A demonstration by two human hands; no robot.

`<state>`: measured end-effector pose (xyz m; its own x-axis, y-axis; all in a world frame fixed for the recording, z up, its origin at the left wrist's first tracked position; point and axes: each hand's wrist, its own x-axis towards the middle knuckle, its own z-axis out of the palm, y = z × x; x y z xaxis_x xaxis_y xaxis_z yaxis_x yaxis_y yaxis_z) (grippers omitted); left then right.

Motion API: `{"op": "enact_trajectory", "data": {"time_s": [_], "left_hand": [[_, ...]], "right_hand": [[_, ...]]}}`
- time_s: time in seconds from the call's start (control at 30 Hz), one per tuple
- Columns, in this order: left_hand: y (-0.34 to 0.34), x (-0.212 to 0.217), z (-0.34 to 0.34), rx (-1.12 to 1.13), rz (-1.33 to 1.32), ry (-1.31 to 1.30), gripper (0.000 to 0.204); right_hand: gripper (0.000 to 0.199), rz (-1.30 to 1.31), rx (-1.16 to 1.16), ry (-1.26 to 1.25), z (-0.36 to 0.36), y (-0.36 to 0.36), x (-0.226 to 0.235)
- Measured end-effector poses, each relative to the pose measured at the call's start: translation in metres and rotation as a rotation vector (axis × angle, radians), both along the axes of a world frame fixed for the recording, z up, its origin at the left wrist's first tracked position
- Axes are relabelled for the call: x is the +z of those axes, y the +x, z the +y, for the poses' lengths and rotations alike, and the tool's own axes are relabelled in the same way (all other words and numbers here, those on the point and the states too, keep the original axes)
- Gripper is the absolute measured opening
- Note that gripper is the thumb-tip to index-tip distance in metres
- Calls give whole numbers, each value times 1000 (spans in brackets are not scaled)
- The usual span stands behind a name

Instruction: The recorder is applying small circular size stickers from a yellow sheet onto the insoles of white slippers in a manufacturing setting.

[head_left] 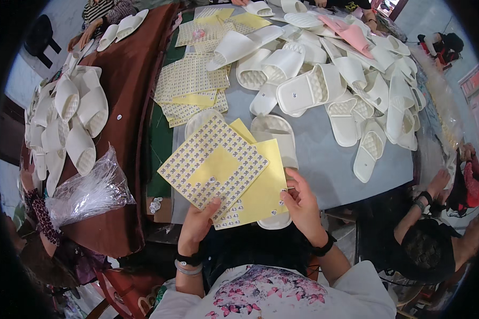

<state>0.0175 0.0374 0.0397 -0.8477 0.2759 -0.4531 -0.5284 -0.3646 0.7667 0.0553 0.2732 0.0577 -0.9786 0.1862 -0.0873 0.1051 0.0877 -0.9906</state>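
My left hand (199, 223) is closed on the near corner of a few overlapping sticker sheets, thumb on top. The uppermost sticker sheet (197, 183) has rows of small round printed labels around a bare yellow patch. Under it lies a mostly bare yellow sheet (263, 183), with a few labels left near its edges. My right hand (302, 207) pinches that sheet's right edge, its thumb beside a small round label. Beneath the sheets, a pair of white slippers (274, 127) rests on the grey table, partly covered.
A large heap of white slippers (311, 93), with one pink slipper (348, 34), fills the table's far right. More sticker sheets (189, 80) lie at the far left. On the brown-covered table are stacked slippers (69, 117) and a clear plastic bag (93, 186). Other people sit around.
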Motion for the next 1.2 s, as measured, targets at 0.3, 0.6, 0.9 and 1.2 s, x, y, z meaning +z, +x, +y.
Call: {"op": "enact_trajectory", "data": {"time_s": [0.3, 0.6, 0.9, 1.2], "left_hand": [[-1, -10, 4, -60, -22, -167, 31], [1, -20, 2, -51, -26, -131, 31], [-1, -26, -2, -74, -49, -128, 31], [-2, -23, -2, -79, -45, -66, 30]], "right_hand": [[16, 375, 73, 748, -30, 3, 18], [16, 360, 138, 846, -57, 3, -10], [18, 400, 83, 851, -63, 2, -13], [14, 434, 60, 856, -64, 0, -19]]}}
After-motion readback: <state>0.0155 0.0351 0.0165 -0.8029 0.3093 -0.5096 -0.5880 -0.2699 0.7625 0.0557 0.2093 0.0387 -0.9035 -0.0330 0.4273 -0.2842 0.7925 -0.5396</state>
